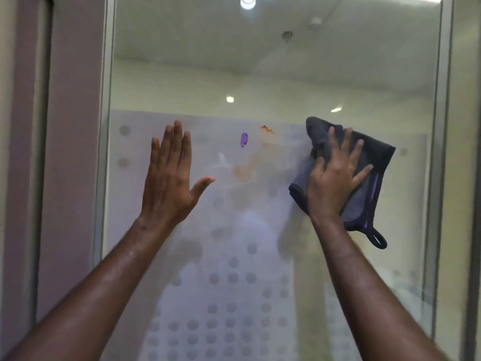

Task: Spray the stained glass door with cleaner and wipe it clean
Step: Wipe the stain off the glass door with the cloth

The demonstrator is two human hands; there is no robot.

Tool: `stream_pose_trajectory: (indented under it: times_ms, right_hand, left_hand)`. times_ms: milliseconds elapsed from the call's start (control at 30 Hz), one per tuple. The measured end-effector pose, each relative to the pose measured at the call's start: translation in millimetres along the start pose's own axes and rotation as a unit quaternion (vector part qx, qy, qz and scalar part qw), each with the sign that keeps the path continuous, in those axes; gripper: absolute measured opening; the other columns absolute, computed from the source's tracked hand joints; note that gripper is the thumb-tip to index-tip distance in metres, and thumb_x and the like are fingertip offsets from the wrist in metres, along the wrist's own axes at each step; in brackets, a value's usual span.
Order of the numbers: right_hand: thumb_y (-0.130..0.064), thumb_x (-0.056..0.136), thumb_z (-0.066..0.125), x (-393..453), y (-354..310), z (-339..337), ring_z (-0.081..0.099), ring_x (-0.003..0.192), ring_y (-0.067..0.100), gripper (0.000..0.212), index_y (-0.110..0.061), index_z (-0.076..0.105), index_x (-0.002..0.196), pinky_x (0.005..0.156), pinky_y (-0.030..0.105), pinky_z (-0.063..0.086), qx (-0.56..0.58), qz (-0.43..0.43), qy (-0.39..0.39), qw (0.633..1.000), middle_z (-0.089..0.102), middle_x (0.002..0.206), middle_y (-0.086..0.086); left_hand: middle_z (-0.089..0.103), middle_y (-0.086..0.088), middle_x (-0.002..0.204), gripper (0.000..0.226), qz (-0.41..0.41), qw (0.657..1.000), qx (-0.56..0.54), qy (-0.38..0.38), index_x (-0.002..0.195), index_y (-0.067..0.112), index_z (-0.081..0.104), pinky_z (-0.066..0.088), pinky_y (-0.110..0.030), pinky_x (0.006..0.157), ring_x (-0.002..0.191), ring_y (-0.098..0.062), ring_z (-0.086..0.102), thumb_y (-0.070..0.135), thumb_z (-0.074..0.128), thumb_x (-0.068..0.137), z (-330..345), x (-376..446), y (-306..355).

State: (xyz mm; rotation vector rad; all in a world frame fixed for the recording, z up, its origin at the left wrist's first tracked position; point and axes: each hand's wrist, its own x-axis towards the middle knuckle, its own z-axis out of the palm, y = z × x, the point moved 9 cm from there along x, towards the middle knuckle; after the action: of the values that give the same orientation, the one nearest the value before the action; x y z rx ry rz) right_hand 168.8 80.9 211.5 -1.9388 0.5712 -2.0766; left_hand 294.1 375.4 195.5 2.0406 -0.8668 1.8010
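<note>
The glass door (273, 74) fills the view, clear above and frosted with grey dots below. On it sit a purple smear (244, 139), an orange-brown stain (266, 128) and a faint smeared orange patch (244, 171) lower down. My right hand (335, 178) presses a dark grey cloth (374, 162) with a purple stripe and a hanging loop flat against the glass, right of the stains. My left hand (169, 175) rests flat on the glass with fingers spread, left of the stains, holding nothing. No spray bottle is in view.
A metal door frame (104, 126) runs down the left side and another frame (442, 126) down the right. A mauve wall (73, 152) lies left of the door. Ceiling lights (247, 2) reflect in the glass.
</note>
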Motion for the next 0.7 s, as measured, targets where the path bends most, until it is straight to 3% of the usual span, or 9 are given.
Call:
stream_pose_trajectory:
  times_ms: [100, 167, 233, 300, 367, 433, 500, 567, 700]
  right_hand:
    - [-0.033, 0.100, 0.045, 12, -30, 6, 0.010, 0.158, 0.023, 0.057, -0.039, 0.034, 0.156, 0.121, 0.067, 0.002, 0.025, 0.006, 0.009, 1.000, 0.019, 0.170, -0.009]
    - [-0.034, 0.098, 0.044, 12, -65, 15, 0.014, 0.157, 0.024, 0.059, -0.037, 0.034, 0.156, 0.121, 0.067, 0.006, 0.009, -0.036, 0.003, 0.999, 0.021, 0.169, -0.006]
    - [-0.033, 0.094, 0.043, -3, -104, 24, 0.018, 0.157, 0.025, 0.064, -0.035, 0.035, 0.157, 0.121, 0.067, 0.008, -0.015, -0.119, -0.007, 0.993, 0.024, 0.168, -0.005]
    - [-0.031, 0.091, 0.045, -36, -134, 34, 0.014, 0.157, 0.024, 0.068, -0.034, 0.033, 0.158, 0.122, 0.065, 0.001, -0.015, -0.227, -0.038, 0.973, 0.022, 0.169, -0.004]
    - [-0.028, 0.095, 0.050, -78, -138, 38, 0.009, 0.158, 0.022, 0.065, -0.032, 0.032, 0.158, 0.122, 0.061, -0.008, -0.002, -0.320, -0.077, 0.944, 0.019, 0.169, -0.004]
    - [-0.023, 0.098, 0.055, -102, -112, 32, 0.014, 0.157, 0.022, 0.062, -0.029, 0.035, 0.157, 0.123, 0.060, -0.007, -0.008, -0.367, -0.083, 0.926, 0.023, 0.168, -0.002]
    - [-0.021, 0.094, 0.053, -94, -72, 20, 0.026, 0.154, 0.025, 0.061, -0.026, 0.041, 0.154, 0.122, 0.065, 0.007, -0.028, -0.341, -0.055, 0.938, 0.032, 0.165, 0.001]
    - [-0.023, 0.088, 0.046, -60, -38, 9, 0.031, 0.152, 0.027, 0.065, -0.026, 0.043, 0.153, 0.118, 0.068, 0.017, -0.064, -0.254, -0.024, 0.965, 0.035, 0.164, 0.002]
    - [-0.029, 0.094, 0.036, 27, -35, 3, 0.022, 0.156, 0.024, 0.061, -0.032, 0.036, 0.156, 0.120, 0.068, 0.011, -0.021, -0.050, 0.005, 0.998, 0.030, 0.166, -0.006]
  left_hand:
    - [0.002, -0.021, 0.170, 0.097, 0.008, 1.000, 0.004, -0.006, 0.160, -0.001, 0.008, 0.003, -0.054, 0.129, 0.159, -0.034, 0.001, 0.073, 0.012, 0.098, 0, -1, 2]
    - [0.000, -0.021, 0.170, 0.099, 0.009, 1.000, -0.003, -0.009, 0.160, -0.001, 0.007, 0.005, -0.054, 0.129, 0.159, -0.034, -0.001, 0.075, 0.010, 0.097, 0, -1, 3]
    - [0.000, -0.021, 0.170, 0.101, 0.010, 1.000, -0.014, -0.007, 0.160, -0.001, 0.007, 0.006, -0.055, 0.129, 0.159, -0.034, 0.000, 0.077, 0.010, 0.096, 0, -1, 2]
    - [0.001, -0.022, 0.170, 0.101, 0.011, 1.000, -0.022, 0.000, 0.160, -0.001, 0.008, 0.007, -0.055, 0.129, 0.159, -0.034, 0.001, 0.077, 0.010, 0.096, -1, -2, 1]
    - [0.002, -0.022, 0.170, 0.102, 0.009, 0.999, -0.032, 0.004, 0.160, 0.000, 0.009, 0.007, -0.055, 0.129, 0.159, -0.034, 0.002, 0.078, 0.010, 0.095, -2, -3, 0]
    - [0.003, -0.022, 0.170, 0.102, 0.005, 0.999, -0.037, 0.004, 0.160, 0.000, 0.010, 0.006, -0.056, 0.128, 0.159, -0.035, 0.002, 0.078, 0.009, 0.095, -4, -3, 0]
    - [0.003, -0.022, 0.170, 0.103, 0.006, 0.999, -0.038, 0.001, 0.160, -0.001, 0.011, 0.006, -0.059, 0.128, 0.159, -0.035, 0.002, 0.078, 0.008, 0.094, -6, -2, 0]
    - [0.004, -0.021, 0.170, 0.104, 0.006, 0.999, -0.040, -0.001, 0.160, -0.001, 0.011, 0.007, -0.060, 0.127, 0.159, -0.035, 0.003, 0.079, 0.006, 0.094, -6, -3, 0]
    - [0.006, -0.022, 0.170, 0.106, 0.013, 0.999, -0.041, -0.006, 0.160, -0.002, 0.012, 0.010, -0.061, 0.127, 0.159, -0.036, 0.005, 0.080, 0.005, 0.093, -5, -3, 2]
